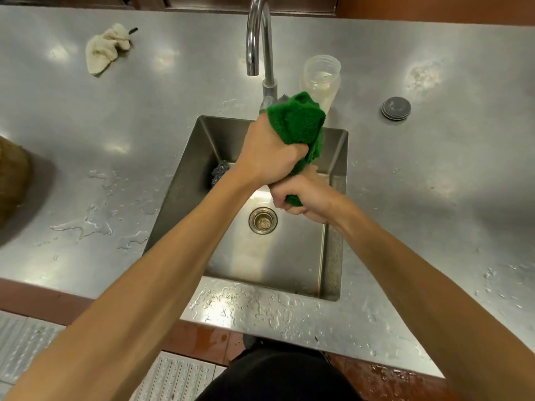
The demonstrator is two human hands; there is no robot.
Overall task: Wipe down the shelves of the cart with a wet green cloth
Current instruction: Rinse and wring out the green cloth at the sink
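Cloth (295,123), green, is frame centre, held over the sink (289,264) in both hands. Left hand (269,151) is a fist round its middle, and a bunched wad sticks out past the fist toward the top of the frame. Right hand (307,198) sits just below and right of the left, touching it, fingers curled tight round the lower end; only a green sliver shows between the fingers there. The wad overlaps the faucet (257,33) base and the lower edge of a clear jar (321,76) on the counter (434,169) behind the sink.

Sink: drain (263,220) below the hands, steel scourer (219,172) in the left corner, partly hidden by the left wrist.

Counter: beige rag (105,49) upper left, grey round lid (395,108) right of the jar, puddles (84,224) left of the sink and droplets along the near edge.
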